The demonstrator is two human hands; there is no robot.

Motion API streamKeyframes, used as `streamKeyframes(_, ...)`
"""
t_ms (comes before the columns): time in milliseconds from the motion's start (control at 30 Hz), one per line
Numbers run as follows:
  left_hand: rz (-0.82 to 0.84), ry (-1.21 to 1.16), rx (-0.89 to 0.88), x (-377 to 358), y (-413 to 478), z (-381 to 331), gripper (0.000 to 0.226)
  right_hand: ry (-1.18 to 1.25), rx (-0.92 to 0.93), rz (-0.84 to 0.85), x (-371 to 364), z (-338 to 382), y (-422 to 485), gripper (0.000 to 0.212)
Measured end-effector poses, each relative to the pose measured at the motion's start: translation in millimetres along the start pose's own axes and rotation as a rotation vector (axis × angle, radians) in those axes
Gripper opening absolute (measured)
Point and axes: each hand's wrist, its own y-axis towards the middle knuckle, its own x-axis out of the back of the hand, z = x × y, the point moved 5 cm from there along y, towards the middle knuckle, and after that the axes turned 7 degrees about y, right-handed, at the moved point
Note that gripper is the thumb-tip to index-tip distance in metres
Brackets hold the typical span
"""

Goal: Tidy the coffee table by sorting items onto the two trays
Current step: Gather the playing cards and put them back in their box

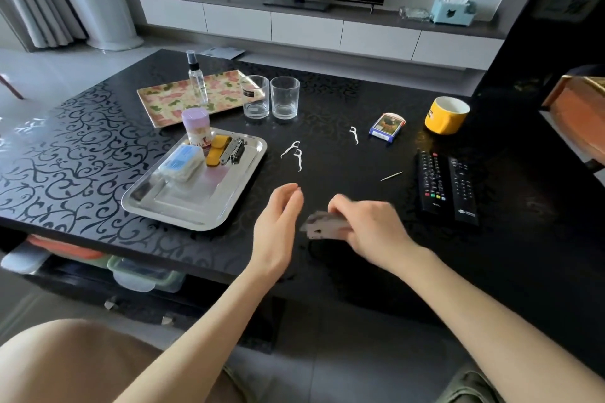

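Knee [65,363] lowest in view, forearms above it. R hand [370,226] grips a blurred grey stack, prob. cards [322,226], low over the table [82,147] near its front edge. L hand [281,216] is spread loose, palm toward the cards, just beside them, holding nothing.

Risk: the blur suggests speed. If the stack is loose, cards could fan out and slide off the front edge, and L hand closing late wouldn't catch them. Card box [386,127] lies farther back, w/ floss picks [294,154] and a toothpick [392,176] between; a sweeping reach could flick those off.

Remotes [445,186] just right of R hand crowd that side. Steel tray [183,206] to the left has bare room at its near end; jar [195,127], small box [182,163] and clippers [233,150] fill the far end. Floral tray [163,105] behind carries only a spray bottle [197,82]. Two glasses [284,98] at its right end and mug [447,114] far right are tippable on a long reach.
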Motion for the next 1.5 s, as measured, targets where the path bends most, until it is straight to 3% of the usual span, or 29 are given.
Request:
streamKeyframes(100, 0.098, -0.05, 0.003, -29.9, 5.5, 5.2, 0.023, -0.066, 0.079, -0.073, -16.8, -2.0, 3.0, 0.028)
streamKeyframes(200, -0.059, -0.004, -0.045, -34.0, 15.5, 6.7, 0.014, -0.078, 0.067, -0.201, -12.1, -8.0, 10.8, 0.034)
streamKeyframes(333, -0.14, -0.008, -0.086, -41.5, 20.7, 4.2, 0.019, -0.066, -0.149, -0.226, -7.3, -39.0, 3.5, 0.039)
streamKeyframes(400, -0.139, -0.012, -0.063, -48.9, 20.8, 6.8, 0.027, 0.144, -0.3, -0.204, -12.9, -55.3, -7.0, 0.041)
streamKeyframes(533, -0.108, -0.107, -0.006, -64.3, 14.1, 9.9, 0.041, 1.078, -0.608, -0.213, -38.6, -52.4, -26.1, 0.049)
streamKeyframes(633, -0.108, -0.118, -0.018, -69.8, 14.2, 4.6, 0.043, 1.318, -0.583, -0.329, -43.5, -42.4, -28.0, 0.05)
streamKeyframes(733, -0.082, -0.044, -0.078, -71.3, 25.1, -2.6, 0.028, 1.464, -0.56, -0.345, -40.3, -46.4, -23.5, 0.032)
streamKeyframes(833, -0.052, -0.026, -0.076, -71.6, 30.8, -0.6, 0.004, 1.408, -0.643, -0.367, -44.8, -49.1, -20.1, 0.018)
streamKeyframes(967, -0.048, -0.053, -0.062, -73.5, 25.2, 6.4, 0.007, 0.996, -0.611, -0.512, -46.1, -43.2, -19.8, 0.018)
streamKeyframes(1067, -0.085, -0.02, -0.1, -74.7, 19.6, 8.9, 0.013, 0.968, -0.574, -0.546, -49.0, -40.3, -24.3, 0.019)
streamKeyframes(1167, -0.074, 0.028, -0.133, -75.2, 22.1, 8.3, 0.017, 1.127, -0.474, -0.375, -48.8, -43.6, -29.7, 0.018)
streamKeyframes(1267, -0.039, 0.062, -0.144, -75.2, 30.6, 5.0, 0.017, 0.919, -0.377, -0.147, -46.3, -52.2, -29.3, 0.02)
streamKeyframes(1333, -0.05, 0.075, -0.144, -74.2, 31.6, 4.1, 0.017, 0.807, -0.381, -0.148, -44.2, -54.5, -28.5, 0.022)
streamKeyframes(1500, 0.018, 0.114, -0.154, -78.3, 11.1, 7.8, 0.019, 0.823, -0.383, -0.22, -43.7, -47.2, -54.8, 0.024)
